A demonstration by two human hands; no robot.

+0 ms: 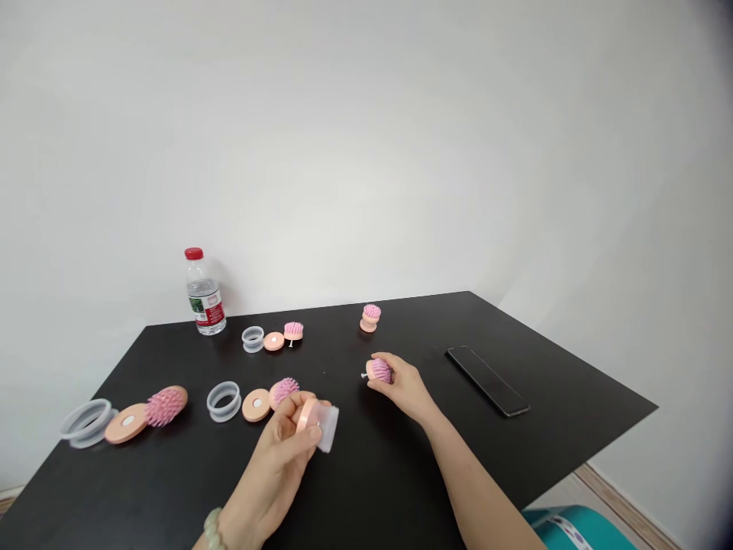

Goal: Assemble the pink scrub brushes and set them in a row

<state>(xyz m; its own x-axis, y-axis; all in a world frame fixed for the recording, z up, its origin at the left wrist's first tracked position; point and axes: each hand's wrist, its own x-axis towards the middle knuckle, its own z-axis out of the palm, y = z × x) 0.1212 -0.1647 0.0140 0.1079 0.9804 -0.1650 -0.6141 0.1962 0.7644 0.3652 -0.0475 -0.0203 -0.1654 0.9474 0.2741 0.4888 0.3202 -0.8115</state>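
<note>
My left hand is closed around a peach disc with a translucent ring against it, held above the table. In my right hand is a pink-bristled brush head, pinched between thumb and fingers, its small white stem pointing left. Just behind my left hand lie another pink brush head, a peach disc and a clear ring. Farther back stands an assembled pink scrubber brush, bristles up.
At the left lie a ring, a disc and a brush head; a similar set includes a ring farther back. A water bottle stands near the wall. A black phone lies right on the black table.
</note>
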